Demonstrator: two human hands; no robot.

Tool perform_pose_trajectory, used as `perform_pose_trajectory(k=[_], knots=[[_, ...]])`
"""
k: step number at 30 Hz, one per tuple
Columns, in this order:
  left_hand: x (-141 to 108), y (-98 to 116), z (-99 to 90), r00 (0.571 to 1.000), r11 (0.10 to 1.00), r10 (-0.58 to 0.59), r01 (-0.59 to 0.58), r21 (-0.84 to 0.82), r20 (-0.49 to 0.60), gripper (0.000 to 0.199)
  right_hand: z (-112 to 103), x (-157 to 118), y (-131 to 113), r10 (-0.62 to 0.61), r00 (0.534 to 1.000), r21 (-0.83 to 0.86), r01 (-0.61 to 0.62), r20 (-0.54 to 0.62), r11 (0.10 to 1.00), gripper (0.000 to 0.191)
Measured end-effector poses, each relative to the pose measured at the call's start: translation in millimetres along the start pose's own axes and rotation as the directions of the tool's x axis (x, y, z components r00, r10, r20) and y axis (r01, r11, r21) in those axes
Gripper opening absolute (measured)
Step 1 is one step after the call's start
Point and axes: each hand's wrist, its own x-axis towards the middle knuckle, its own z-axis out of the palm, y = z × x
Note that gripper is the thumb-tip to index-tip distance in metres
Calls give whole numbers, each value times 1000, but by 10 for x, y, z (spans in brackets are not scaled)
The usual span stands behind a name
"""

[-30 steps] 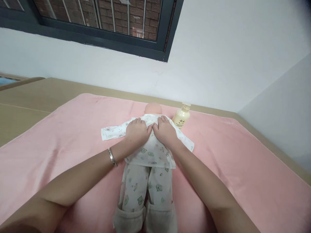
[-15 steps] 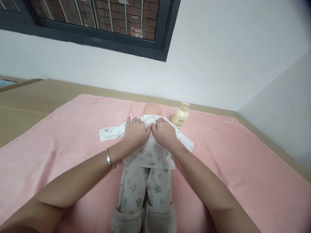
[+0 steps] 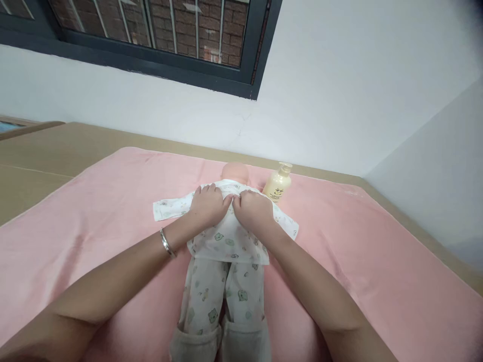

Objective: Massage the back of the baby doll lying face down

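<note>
A baby doll lies on a pink blanket point(image 3: 113, 201), its bald head point(image 3: 235, 172) at the far end. It wears a white printed shirt point(image 3: 234, 246) with both sleeves spread sideways, and matching trousers point(image 3: 211, 291) with pale cuffs. My left hand point(image 3: 209, 205) and my right hand point(image 3: 253, 210) are on the upper chest of the shirt, their thumbs almost touching at the middle. Fingers of both hands are curled, pinching the shirt's fabric. A silver bracelet point(image 3: 166, 242) is on my left wrist.
A pale yellow pump bottle point(image 3: 278, 183) stands just right of the doll's head, close to my right hand. Behind the blanket run a tan surface point(image 3: 94, 134) and a white wall point(image 3: 320, 90). A dark-framed window point(image 3: 249, 75) is at the upper left.
Both hands remain on the shirt's upper chest, with only a slight shift of the fingers. The whole view has shifted a little.
</note>
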Motion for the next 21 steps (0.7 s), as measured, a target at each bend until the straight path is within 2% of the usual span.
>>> perform_pose_trajectory(k=[3, 7, 12, 17, 21], knots=[[-138, 126, -12, 998, 994, 51, -48, 98, -23, 60, -17, 114, 103, 56, 996, 66, -61, 71, 996, 43], [-208, 176, 3, 996, 989, 83, -78, 123, -40, 58, 32, 204, 179, 52, 996, 111, -60, 70, 992, 44], [-43, 28, 22, 1000, 1000, 18, -18, 0, -15, 56, 63, 125, 112, -7, 999, 110, 2, 46, 994, 42], [118, -118, 32, 998, 982, 13, -2, -189, 55, 58, -42, -13, 36, -20, 991, 112, 5, 134, 994, 41], [147, -143, 125, 1000, 979, 17, -17, -204, -3, 57, -3, 9, 43, -33, 988, 154, 10, 151, 988, 45]])
